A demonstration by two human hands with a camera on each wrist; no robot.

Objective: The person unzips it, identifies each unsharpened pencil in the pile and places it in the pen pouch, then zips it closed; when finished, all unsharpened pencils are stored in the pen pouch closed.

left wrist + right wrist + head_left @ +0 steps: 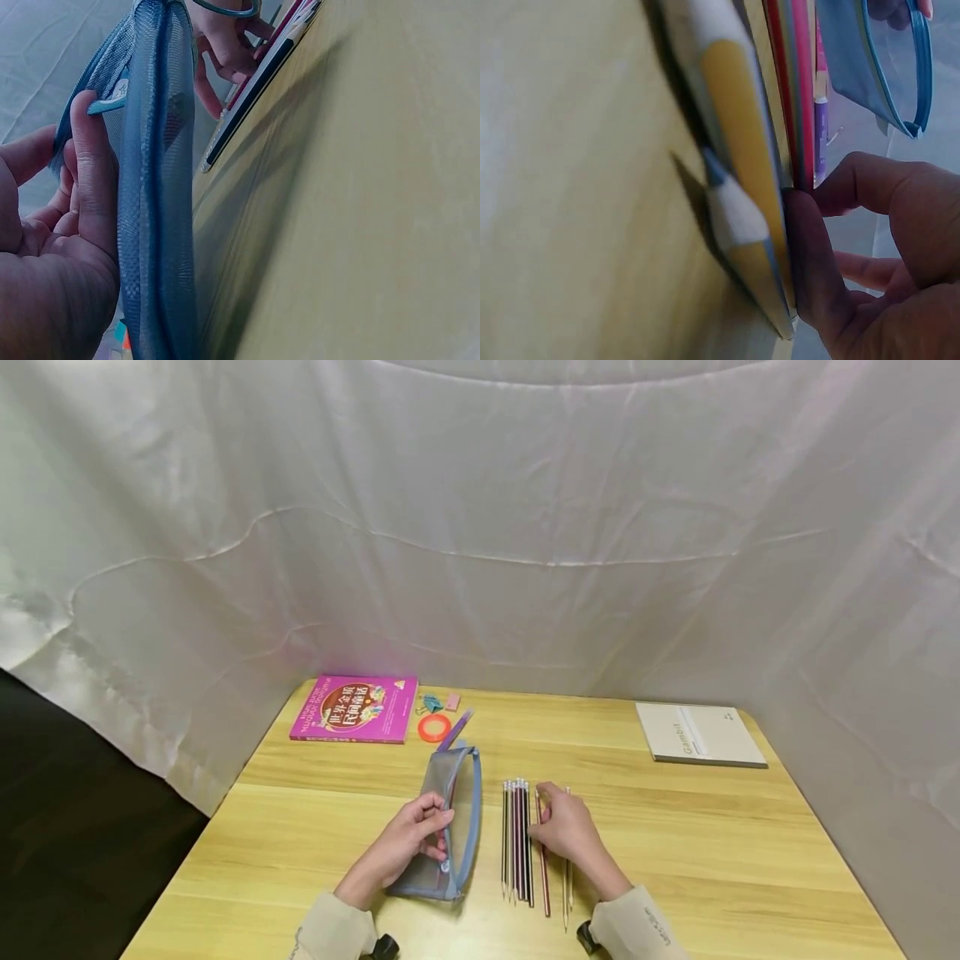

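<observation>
A blue-grey mesh pencil case (427,868) with a zip stands tilted on the table, its mouth turned to the right. My left hand (412,839) grips one edge of that mouth between thumb and fingers. In the left wrist view the zip pull (112,103) lies by a fingertip. Right of the case is a row of dark striped pencils (517,843), white ends away from me. My right hand (567,827) pinches a red pencil (544,881) beside the row. Under that hand lie yellowish pencils (566,893); their sharpened tips show large in the right wrist view.
A purple pen (454,731) lies behind the pencil case, near an orange tape ring (433,727), teal clips (432,702) and a pink eraser (453,702). A pink book (386,718) lies at the back left, a pale notebook (701,735) at the back right. Grey curtains surround the table.
</observation>
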